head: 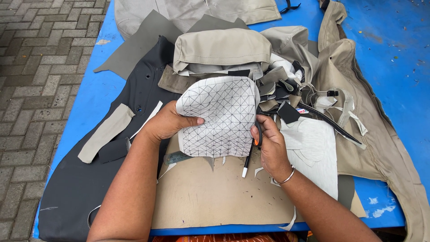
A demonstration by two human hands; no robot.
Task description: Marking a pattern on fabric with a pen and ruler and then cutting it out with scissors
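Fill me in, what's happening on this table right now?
A person is cutting fabric at a blue table. The left hand holds a white padded piece marked with a black grid by its left edge. The right hand works orange-handled scissors at the piece's right edge. Beige and black fabric scraps are piled behind, with a tan sheet underneath.

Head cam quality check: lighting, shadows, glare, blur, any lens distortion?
Head view: soft, even daylight, only faint shadows under the left hand and right hand; no glare, even on the blue table; the white gridded fabric piece and the scissors are sharp, no motion blur; slight wide-angle bowing shows along the table edges.
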